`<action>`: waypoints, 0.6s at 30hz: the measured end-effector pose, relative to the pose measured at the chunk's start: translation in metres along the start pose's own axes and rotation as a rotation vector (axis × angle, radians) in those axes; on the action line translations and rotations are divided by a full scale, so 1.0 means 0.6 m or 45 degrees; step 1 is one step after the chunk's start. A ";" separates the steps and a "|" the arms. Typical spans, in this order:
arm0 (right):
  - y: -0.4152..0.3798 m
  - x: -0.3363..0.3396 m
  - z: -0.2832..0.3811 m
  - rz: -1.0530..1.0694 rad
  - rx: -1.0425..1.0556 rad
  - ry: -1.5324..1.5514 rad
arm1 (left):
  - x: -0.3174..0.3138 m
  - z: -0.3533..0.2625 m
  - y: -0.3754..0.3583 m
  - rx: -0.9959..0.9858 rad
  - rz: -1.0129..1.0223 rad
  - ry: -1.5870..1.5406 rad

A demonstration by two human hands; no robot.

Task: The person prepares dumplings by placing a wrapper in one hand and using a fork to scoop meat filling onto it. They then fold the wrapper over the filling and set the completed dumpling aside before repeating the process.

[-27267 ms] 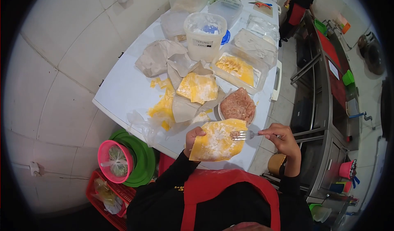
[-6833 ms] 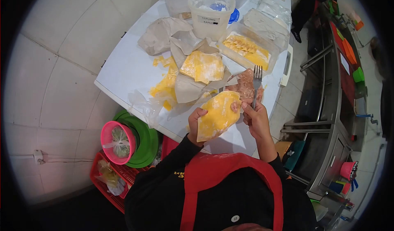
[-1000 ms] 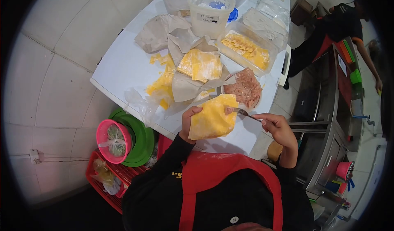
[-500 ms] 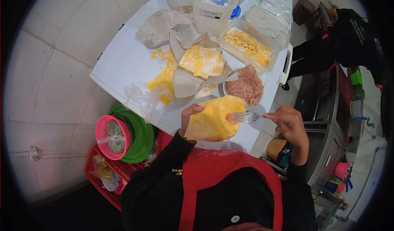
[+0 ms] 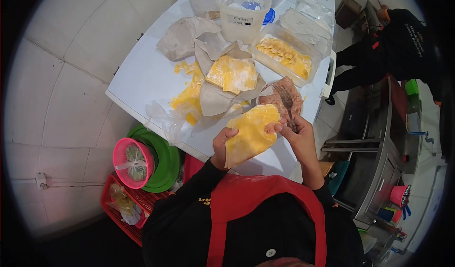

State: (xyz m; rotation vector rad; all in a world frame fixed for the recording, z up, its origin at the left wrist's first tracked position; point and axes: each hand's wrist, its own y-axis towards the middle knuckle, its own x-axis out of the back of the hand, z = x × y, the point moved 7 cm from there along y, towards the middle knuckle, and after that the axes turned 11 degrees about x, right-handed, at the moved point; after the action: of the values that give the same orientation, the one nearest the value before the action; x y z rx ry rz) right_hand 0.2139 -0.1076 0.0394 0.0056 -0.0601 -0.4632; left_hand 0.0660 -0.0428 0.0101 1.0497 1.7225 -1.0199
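My left hand (image 5: 221,147) is closed on the left edge of a stack of floured yellow dumpling wrappers (image 5: 250,136), held up over the table's front edge. A small dab of minced meat (image 5: 270,127) lies on the top wrapper near its right edge. My right hand (image 5: 300,136) grips a fork (image 5: 286,100), its tines pointing away over the bowl. Thumb and fingertips of that hand are at the wrapper's right edge, beside the dab. Just beyond is a bowl of minced meat (image 5: 295,95), partly hidden by the wrappers and fork.
More wrappers (image 5: 239,75) sit on paper, with yellow scraps (image 5: 189,94) beside them. A clear container (image 5: 307,79) holds folded dumplings. Behind stands a flour tub (image 5: 239,30). A pink basket (image 5: 116,158) is at lower left. Another person (image 5: 403,44) stands at right.
My right hand has moved left to the wrapper's edge. The fork has swung from lying across the wrapper to pointing up over the bowl, leaving the meat dab behind.
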 end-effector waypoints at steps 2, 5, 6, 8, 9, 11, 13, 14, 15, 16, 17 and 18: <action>0.005 -0.014 0.009 0.009 0.011 0.062 | -0.003 0.001 -0.002 -0.009 0.014 0.017; 0.009 -0.005 0.019 -0.040 0.061 -0.054 | -0.001 0.004 0.002 0.000 0.008 0.042; 0.012 0.004 0.024 -0.053 0.087 -0.205 | 0.001 0.006 0.002 0.014 -0.027 0.079; 0.017 0.023 0.037 -0.078 0.141 -0.505 | 0.009 0.013 0.004 0.044 -0.083 0.095; 0.017 0.021 0.048 -0.073 0.199 -0.596 | 0.017 0.019 0.008 0.062 -0.104 0.075; 0.013 0.008 0.066 -0.061 0.316 -0.775 | 0.019 0.024 0.012 0.062 -0.119 0.057; 0.004 -0.012 0.072 -0.024 0.383 -0.752 | 0.012 0.018 0.013 0.021 -0.109 0.059; -0.002 -0.020 0.074 -0.005 0.416 -0.740 | 0.012 0.016 0.013 0.015 -0.089 0.057; -0.006 -0.027 0.066 0.055 0.355 -0.699 | 0.012 0.014 0.013 0.010 -0.069 0.055; -0.008 -0.031 0.059 0.098 0.320 -0.643 | 0.013 0.013 0.014 0.007 -0.049 0.052; -0.009 -0.034 0.049 0.138 0.284 -0.586 | 0.019 0.016 0.015 0.023 -0.040 0.021; -0.011 -0.038 0.039 0.178 0.247 -0.529 | 0.026 0.019 0.018 0.039 -0.031 -0.011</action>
State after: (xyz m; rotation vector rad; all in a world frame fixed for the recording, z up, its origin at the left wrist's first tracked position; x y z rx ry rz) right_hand 0.1893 -0.1030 0.0611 0.0954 -0.5107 -0.3109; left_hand 0.0743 -0.0465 -0.0102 1.0445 1.7215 -1.0678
